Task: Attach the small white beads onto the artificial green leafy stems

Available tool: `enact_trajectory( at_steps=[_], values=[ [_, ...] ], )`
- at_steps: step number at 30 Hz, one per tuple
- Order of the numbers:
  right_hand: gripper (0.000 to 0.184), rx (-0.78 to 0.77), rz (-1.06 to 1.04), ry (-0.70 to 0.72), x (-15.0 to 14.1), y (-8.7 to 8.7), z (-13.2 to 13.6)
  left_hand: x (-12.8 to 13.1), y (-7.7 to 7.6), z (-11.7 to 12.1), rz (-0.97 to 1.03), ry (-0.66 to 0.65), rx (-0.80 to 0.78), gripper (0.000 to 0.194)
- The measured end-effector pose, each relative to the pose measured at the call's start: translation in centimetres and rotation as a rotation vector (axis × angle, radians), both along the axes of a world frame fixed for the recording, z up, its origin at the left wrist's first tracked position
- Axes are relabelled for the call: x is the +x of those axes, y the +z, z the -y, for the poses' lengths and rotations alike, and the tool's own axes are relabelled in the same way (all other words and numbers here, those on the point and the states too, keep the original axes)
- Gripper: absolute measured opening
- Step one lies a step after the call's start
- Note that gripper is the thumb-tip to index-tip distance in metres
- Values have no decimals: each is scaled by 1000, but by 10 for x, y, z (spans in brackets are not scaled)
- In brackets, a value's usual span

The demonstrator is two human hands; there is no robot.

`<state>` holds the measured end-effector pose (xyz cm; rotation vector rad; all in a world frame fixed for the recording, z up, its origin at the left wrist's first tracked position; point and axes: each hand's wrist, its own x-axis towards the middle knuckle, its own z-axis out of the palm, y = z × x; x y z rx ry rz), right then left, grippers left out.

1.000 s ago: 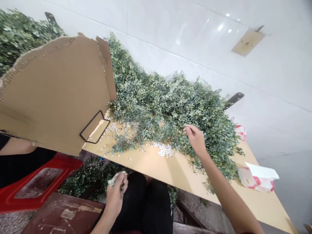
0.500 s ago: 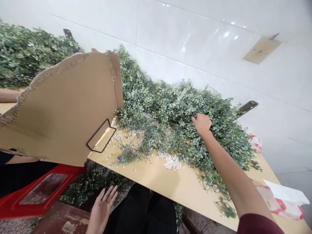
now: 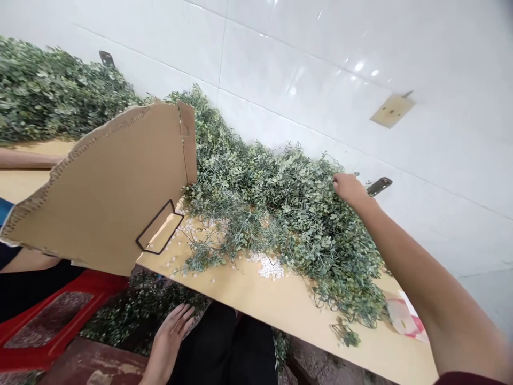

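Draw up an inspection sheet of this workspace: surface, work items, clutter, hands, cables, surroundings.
Surface: light wood-coloured tabletop, partly covered.
Work items: heaped leafy green sprigs; small white pieces, some piled, some scattered.
Clutter: torn cardboard sheet standing at left; red-and-white packet at right.
Hands: left hand open, palm showing; right hand curled at the sprigs, grip unclear.
Cables: nothing seen.
Surroundings: pale tiled wall, red plastic stool, another person's forearm.

Glossy white tile wall [image 3: 264, 69] far back, lights glaring off it, beige wall plate [image 3: 391, 110] right, red stool [image 3: 105, 284] near left.
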<state>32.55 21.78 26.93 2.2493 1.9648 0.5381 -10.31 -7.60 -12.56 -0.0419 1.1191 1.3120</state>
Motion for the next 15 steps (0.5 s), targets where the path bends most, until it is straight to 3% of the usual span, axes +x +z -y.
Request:
enact_trajectory(
  at_steps=[5,10,13,15],
  values=[
    [39,166,-335,35,5,35,16,3,4,1,14,9,18,29],
    [34,291,-623,0,3,65,38,2,6,14,38,18,-12,26],
    [33,232,-780,-37,-2,73,49,-1,6,22,-12,-18,-47,27],
    [31,120,-886,-8,-10,68,59,-2,9,26,-91,-54,-39,31]
  ],
)
